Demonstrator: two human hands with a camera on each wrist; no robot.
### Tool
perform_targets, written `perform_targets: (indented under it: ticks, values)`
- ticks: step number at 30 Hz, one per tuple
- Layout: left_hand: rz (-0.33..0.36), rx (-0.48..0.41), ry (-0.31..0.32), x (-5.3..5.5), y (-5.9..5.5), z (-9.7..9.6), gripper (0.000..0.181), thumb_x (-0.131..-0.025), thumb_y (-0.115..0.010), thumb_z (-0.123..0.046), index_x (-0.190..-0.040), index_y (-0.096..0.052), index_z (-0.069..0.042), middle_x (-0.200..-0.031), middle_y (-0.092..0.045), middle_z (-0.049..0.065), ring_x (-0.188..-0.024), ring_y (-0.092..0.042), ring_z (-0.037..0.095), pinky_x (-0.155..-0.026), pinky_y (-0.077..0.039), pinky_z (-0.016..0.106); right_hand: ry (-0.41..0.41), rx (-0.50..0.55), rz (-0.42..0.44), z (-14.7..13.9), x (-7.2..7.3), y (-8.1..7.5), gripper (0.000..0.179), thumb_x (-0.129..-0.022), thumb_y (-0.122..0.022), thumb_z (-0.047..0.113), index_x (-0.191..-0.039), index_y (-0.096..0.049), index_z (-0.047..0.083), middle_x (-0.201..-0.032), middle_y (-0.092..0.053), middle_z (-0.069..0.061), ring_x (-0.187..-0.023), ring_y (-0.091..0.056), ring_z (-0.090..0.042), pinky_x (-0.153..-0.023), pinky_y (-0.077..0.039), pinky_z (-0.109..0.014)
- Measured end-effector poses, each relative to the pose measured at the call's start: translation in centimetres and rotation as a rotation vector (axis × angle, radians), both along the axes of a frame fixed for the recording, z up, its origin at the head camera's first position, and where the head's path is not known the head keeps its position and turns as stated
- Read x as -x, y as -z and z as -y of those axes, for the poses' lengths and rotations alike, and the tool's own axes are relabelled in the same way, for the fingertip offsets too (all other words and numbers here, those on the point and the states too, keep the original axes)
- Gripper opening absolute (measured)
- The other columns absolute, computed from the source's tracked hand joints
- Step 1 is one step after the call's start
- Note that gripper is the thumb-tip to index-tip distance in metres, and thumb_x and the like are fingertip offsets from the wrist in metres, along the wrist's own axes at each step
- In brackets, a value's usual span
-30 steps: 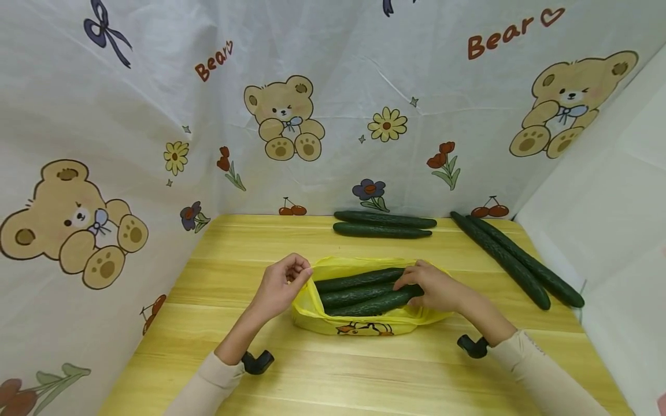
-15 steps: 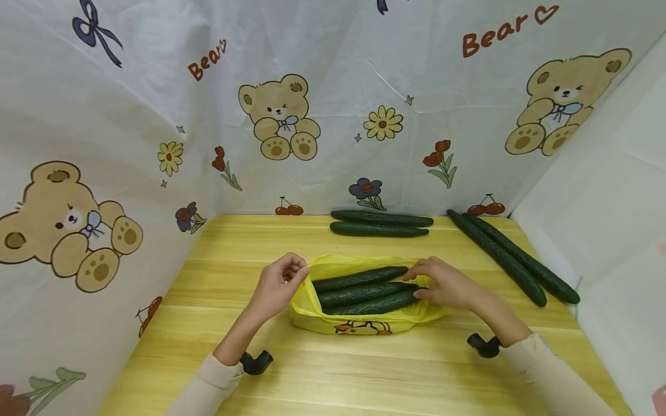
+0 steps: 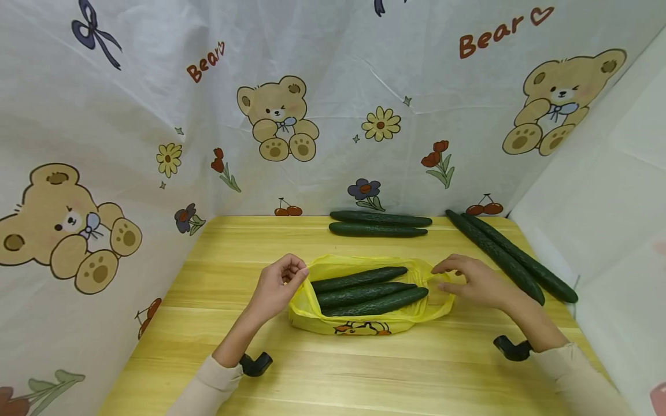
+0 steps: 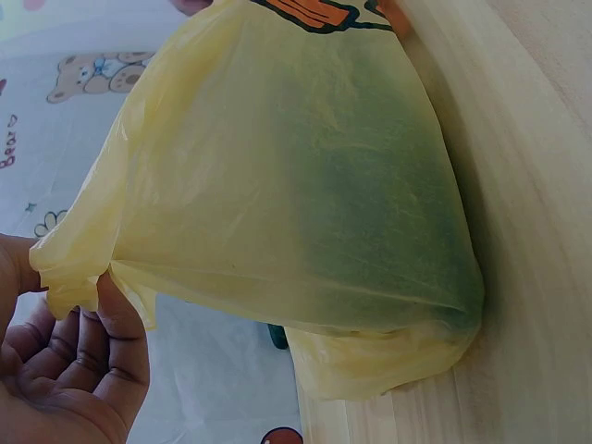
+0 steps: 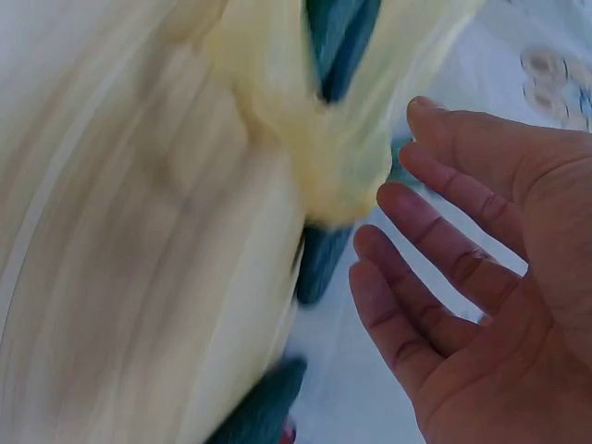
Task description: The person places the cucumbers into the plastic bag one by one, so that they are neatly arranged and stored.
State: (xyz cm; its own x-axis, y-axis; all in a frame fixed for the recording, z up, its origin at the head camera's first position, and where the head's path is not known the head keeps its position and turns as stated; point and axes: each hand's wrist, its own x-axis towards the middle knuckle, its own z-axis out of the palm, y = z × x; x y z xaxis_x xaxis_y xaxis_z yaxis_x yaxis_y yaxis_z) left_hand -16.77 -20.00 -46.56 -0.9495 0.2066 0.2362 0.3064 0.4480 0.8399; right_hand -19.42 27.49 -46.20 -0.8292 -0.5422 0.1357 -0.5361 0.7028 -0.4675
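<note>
A yellow plastic bag (image 3: 312,325) lies on its base with its mouth held wide, a cartoon print on its front. Three dark green cucumbers (image 3: 366,294) lie side by side inside, partly hidden by the near rim. My left hand (image 3: 277,289) pinches the bag's left edge between thumb and index finger; in the left wrist view, the thin plastic (image 4: 203,185) stretches from that grip. Just beyond the bag's right end is my right hand (image 3: 478,281), its fingers loosely extended and holding nothing. The right wrist view shows spread fingers (image 5: 449,227) beside the plastic.
Two cucumbers (image 3: 380,224) lie along the table's back edge. Two more cucumbers (image 3: 499,254) lie slanted at the right, close behind my right hand. A bear-print cloth (image 3: 333,127) stands behind the wooden table (image 3: 395,375), and a white panel (image 3: 624,231) borders its right side.
My right hand has let go of the nearest cucumber in the bag and moved right, out past the bag's right end. My left hand keeps its pinch on the rim.
</note>
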Motion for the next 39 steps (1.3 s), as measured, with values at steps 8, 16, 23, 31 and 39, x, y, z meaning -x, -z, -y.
perform_targets:
  ticks: [8, 16, 23, 31, 39]
  values:
    - [-0.009, 0.002, 0.001, 0.0, 0.0, 0.0, 0.013, -0.108, -0.068, -0.033, -0.107, -0.07, -0.021, -0.091, -0.068, 0.003, -0.073, -0.061, 0.014, -0.067, -0.051, 0.025, 0.177, -0.071, -0.014, -5.8, -0.9, -0.3, 0.032, -0.103, -0.076, 0.025, -0.129, -0.074, 0.008, -0.124, -0.074, -0.011, -0.111, -0.069, -0.036, -0.088, -0.06, -0.051]
    - [-0.003, 0.003, 0.001, 0.0, 0.0, 0.2, 0.013, -0.109, -0.067, -0.033, -0.108, -0.069, -0.02, -0.091, -0.067, 0.003, -0.072, -0.06, 0.014, -0.066, -0.05, 0.025, 0.351, -0.238, 0.038, -11.1, -1.8, 1.6, 0.049, -0.105, -0.072, 0.032, -0.135, -0.066, -0.005, -0.127, -0.067, -0.032, -0.101, -0.072, -0.046, -0.077, -0.06, -0.057]
    - [-0.031, 0.028, -0.025, 0.2, -0.4, 0.1, 0.012, -0.108, -0.068, -0.033, -0.107, -0.069, -0.021, -0.09, -0.067, 0.001, -0.074, -0.062, 0.016, -0.068, -0.052, 0.025, 0.482, -0.255, 0.086, -14.1, -2.2, 3.4, 0.07, -0.106, -0.068, 0.044, -0.144, -0.053, -0.013, -0.128, -0.062, -0.041, -0.101, -0.068, -0.055, -0.072, -0.057, -0.061]
    - [-0.1, 0.204, -0.059, 1.3, -1.3, -0.6, 0.021, -0.1, -0.079, -0.039, -0.106, -0.066, -0.024, -0.09, -0.06, -0.005, -0.075, -0.057, 0.016, -0.069, -0.051, 0.028, 0.54, -0.226, 0.142, -14.6, -1.7, 4.8, 0.083, -0.106, -0.064, 0.049, -0.151, -0.04, -0.018, -0.142, -0.041, -0.053, -0.114, -0.053, -0.071, -0.083, -0.05, -0.077]
    - [-0.184, 0.525, -0.009, 3.4, -2.9, -2.1, 0.026, -0.095, -0.085, -0.034, -0.111, -0.069, -0.021, -0.107, -0.065, 0.0, -0.089, -0.062, 0.019, -0.076, -0.052, 0.034, 0.536, -0.225, 0.192, -13.5, -1.0, 5.1, 0.09, -0.106, -0.065, 0.046, -0.152, -0.032, -0.024, -0.142, -0.037, -0.058, -0.12, -0.044, -0.075, -0.097, -0.042, -0.082]
